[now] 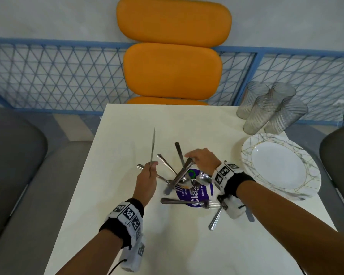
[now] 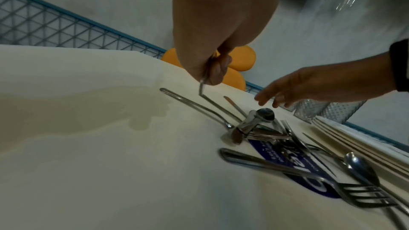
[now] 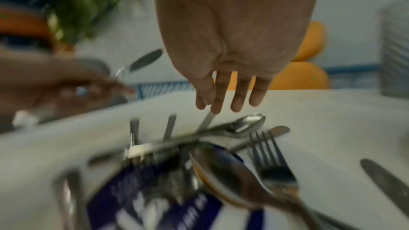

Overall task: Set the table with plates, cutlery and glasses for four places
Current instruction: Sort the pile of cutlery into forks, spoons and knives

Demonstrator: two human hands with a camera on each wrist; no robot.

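Note:
On the white table (image 1: 115,205) a pile of forks, spoons and knives (image 1: 182,180) lies across a purple round sticker (image 1: 208,190). My left hand (image 1: 151,167) pinches a table knife (image 1: 153,144) by its handle, lifted left of the pile with the blade pointing away from me. The knife's end (image 2: 201,87) pokes out below that hand (image 2: 213,70). My right hand (image 1: 195,156) hovers over the pile with straight fingers (image 3: 238,99), close above a knife handle (image 1: 187,166). A stack of marbled plates (image 1: 280,165) and several ribbed glasses (image 1: 266,110) stand at the right.
An orange padded chair (image 1: 173,72) stands at the table's far end before a blue mesh fence (image 1: 58,76). Grey seats (image 1: 14,155) flank the table on both sides. A fork (image 1: 189,202) and another utensil (image 1: 214,219) lie nearer me by the right wrist.

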